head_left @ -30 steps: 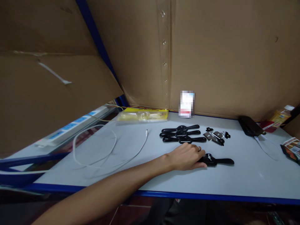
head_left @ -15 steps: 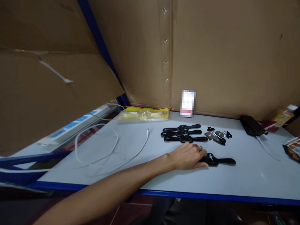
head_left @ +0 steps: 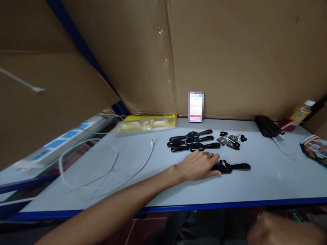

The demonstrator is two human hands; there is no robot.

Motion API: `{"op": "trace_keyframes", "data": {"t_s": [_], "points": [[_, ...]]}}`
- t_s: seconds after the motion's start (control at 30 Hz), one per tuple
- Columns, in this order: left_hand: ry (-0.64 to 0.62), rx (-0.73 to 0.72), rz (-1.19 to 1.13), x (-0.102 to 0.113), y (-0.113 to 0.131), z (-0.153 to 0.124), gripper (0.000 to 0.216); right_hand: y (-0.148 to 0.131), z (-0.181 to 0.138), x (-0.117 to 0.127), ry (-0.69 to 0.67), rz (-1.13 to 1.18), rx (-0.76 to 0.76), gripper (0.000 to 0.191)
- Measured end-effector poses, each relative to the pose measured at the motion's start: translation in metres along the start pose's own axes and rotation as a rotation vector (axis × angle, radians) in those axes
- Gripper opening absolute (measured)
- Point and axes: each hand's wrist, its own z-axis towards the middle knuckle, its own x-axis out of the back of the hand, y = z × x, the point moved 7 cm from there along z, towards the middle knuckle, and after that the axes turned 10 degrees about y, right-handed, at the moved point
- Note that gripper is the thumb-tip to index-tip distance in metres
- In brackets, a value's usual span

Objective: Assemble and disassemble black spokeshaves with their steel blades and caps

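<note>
My left hand (head_left: 198, 166) is closed around the left handle of a black spokeshave (head_left: 225, 166), which lies on the table. Its centre and right handle show; the rest is under my fingers. Blurred by motion, my right hand (head_left: 284, 229) is at the lower right, below the table's front edge; its fingers cannot be made out. Just beyond my left hand, three more black spokeshaves (head_left: 195, 147) lie side by side. To their right is a loose group of flat metal blades (head_left: 233, 141) and small black parts (head_left: 223, 133).
A white cable (head_left: 116, 154) loops over the left of the table (head_left: 255, 187). A power strip (head_left: 58, 143) runs along the left side. Behind are a yellow plastic-wrapped packet (head_left: 145, 124) and an upright phone (head_left: 196, 107). A black case (head_left: 269, 126) and a bottle (head_left: 301, 115) stand right.
My right hand has come into view at the lower right. The camera's view has shifted a little; my left hand stays on the spokeshave.
</note>
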Motion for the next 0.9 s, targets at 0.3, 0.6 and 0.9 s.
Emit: {"op": "trace_keyframes", "data": {"t_s": [0.3, 0.6, 0.9], "points": [[0.009, -0.058, -0.013, -0.002, 0.002, -0.001, 0.041, 0.068, 0.084, 0.108, 0.141, -0.259, -0.087, 0.013], [-0.011, -0.029, -0.008, -0.006, -0.001, -0.002, 0.042, 0.062, 0.096, 0.094, 0.135, -0.231, -0.017, 0.017], [0.017, -0.051, -0.03, -0.006, -0.003, -0.004, 0.047, 0.074, 0.097, 0.087, 0.325, -0.062, 0.13, 0.039]]}}
